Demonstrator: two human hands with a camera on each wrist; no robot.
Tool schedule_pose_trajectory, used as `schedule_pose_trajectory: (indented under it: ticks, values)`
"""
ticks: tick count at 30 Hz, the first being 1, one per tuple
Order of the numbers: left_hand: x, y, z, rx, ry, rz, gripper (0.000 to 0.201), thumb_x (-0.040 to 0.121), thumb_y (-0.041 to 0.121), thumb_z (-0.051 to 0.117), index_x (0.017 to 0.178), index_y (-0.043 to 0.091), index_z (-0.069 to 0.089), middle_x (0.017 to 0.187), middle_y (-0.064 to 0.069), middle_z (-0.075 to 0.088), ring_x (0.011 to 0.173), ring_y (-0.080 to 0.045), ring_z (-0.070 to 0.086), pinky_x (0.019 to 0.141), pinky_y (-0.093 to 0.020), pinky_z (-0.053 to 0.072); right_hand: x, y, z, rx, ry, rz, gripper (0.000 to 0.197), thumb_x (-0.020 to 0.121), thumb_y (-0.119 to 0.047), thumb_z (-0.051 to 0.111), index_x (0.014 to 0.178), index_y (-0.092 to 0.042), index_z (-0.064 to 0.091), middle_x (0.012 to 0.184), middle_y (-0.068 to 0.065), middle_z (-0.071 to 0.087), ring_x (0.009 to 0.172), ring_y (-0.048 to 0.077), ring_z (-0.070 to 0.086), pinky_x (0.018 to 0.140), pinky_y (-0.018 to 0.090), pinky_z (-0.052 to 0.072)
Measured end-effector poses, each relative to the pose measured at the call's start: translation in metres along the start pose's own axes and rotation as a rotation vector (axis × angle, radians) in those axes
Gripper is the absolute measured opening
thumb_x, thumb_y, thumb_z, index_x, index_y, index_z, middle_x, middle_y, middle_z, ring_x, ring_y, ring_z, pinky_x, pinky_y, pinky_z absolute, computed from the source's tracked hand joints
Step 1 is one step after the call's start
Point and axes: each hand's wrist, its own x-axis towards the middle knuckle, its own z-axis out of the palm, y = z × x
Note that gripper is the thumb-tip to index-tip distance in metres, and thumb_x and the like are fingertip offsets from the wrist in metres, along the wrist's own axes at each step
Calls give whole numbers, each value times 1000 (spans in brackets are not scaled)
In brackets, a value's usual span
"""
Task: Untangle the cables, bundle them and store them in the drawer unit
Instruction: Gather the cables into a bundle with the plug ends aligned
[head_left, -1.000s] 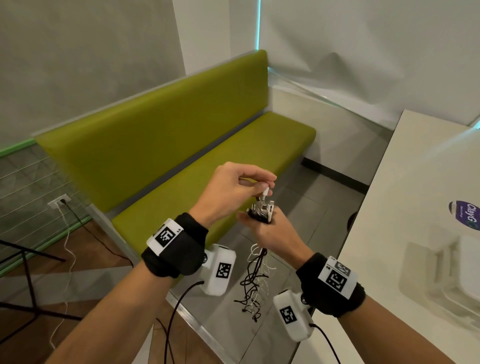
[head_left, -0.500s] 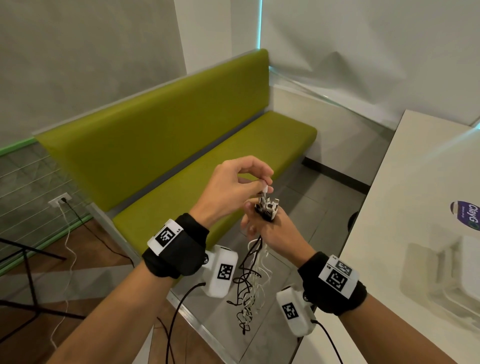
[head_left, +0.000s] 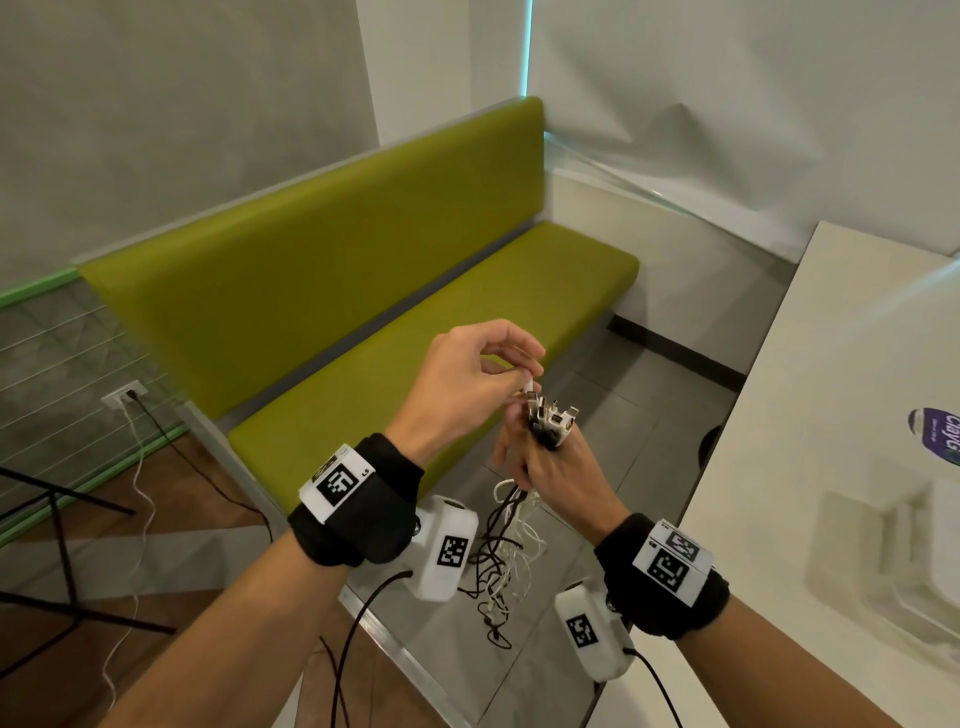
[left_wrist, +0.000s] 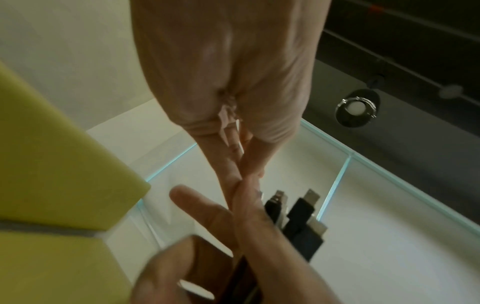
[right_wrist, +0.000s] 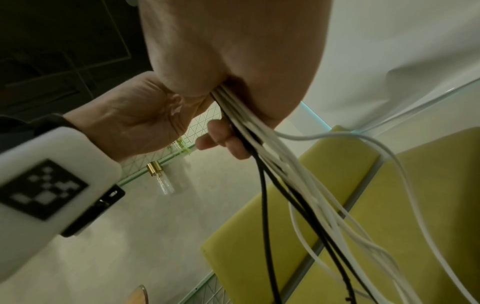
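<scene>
So the right hand is wrapped tight round the cables just under the plugs, which stick up out of the fist in a little cluster. Black and white leads hang loose below it, over the floor between the bench and the white surface, and they look pretty knotted near the bottom. The left hand has its thumb and forefinger pinched on one white plug right at the top of the cluster, with the other fingers curled out of the way.

My read: this is the lining-up-the-ends bit before bundling. To do it well I'd get that white plug level with the rest and tuck it into the fist before letting go, otherwise it'll slide back down. Keep the right grip firm but not crushing, so one lead can still be pulled through. Then run the left hand down the hanging part to comb out the snarl from the top, not yank from the bottom. I can't see any tie, and the drawer unit isn't clear in these views, so storing is a way off.
</scene>
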Motion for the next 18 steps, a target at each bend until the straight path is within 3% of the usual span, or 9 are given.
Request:
schedule_pose_trajectory:
  ticks: [2,6,8,10,12,14,18]
  values:
    - [0,-1,0,56,-4,6,25,82,-7,62,94,13,69,86,-3,74,72,-18,74,71,-38,61,-1,-1,0,-6,-16,39,35,104,-26,40,74,-33,57,44,-9,52,47,22,49,56,42,44]
    - [-1,2,-3,134,-47,67,27,82,-10,61,90,13,72,85,-2,74,68,-13,72,68,-32,61,-1,0,-1,33,-8,132,50,102,-40,39,57,-32,60,50,1,56,48,27,45,55,43,42]
    - [-2,4,-4,196,-59,124,28,83,-10,61,86,15,73,83,4,73,68,-7,70,67,-22,57,0,2,-1,102,-3,169,43,99,-43,40,64,-33,63,58,8,61,50,26,45,53,38,39]
    - [-3,8,-4,272,-45,186,27,85,-7,62,86,18,73,81,14,70,71,2,68,69,-14,53,2,1,-1,158,0,187,39,96,-44,41,79,-17,64,66,14,64,53,26,49,56,36,41]
    - [-3,9,-3,312,-26,223,27,86,-5,63,87,20,74,81,17,69,72,5,66,72,-14,53,3,1,-2,222,-2,201,45,93,-44,43,99,-3,62,79,24,67,57,28,53,60,36,45]
    - [-1,9,-4,347,-46,219,28,86,-4,62,89,21,74,83,14,71,73,4,66,73,-15,53,2,3,-2,256,-20,213,51,92,-44,43,113,0,58,86,27,67,60,30,55,63,39,47]
    - [5,9,-8,435,-186,201,30,85,-6,63,88,22,75,83,10,73,76,3,66,74,-19,54,-3,4,-2,243,-63,242,43,94,-44,42,108,-6,56,82,18,70,57,29,55,57,34,47]
